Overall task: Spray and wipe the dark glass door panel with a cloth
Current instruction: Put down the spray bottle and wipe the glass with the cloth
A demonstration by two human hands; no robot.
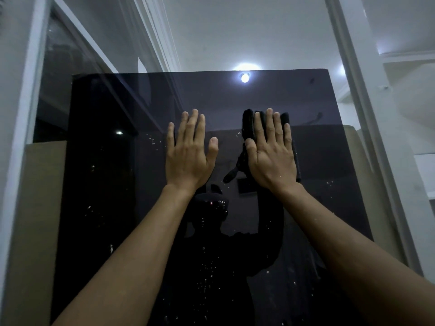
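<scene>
The dark glass door panel (pixel 270 95) is seen upright, filling the middle of the view inside a white frame (pixel 16 137). The left hand (pixel 188 156) is laid flat against the panel, fingers straight and slightly spread, with nothing held. Just right of it, the right hand (pixel 270 154) is pressed with straight fingers onto a dark cloth (pixel 248 123), which is pinned flat against the panel in its upper half; a loose end of the cloth hangs below the thumb. White droplets are scattered over the panel below both hands. A ceiling lamp (pixel 244 77) is seen at the panel's top edge.
</scene>
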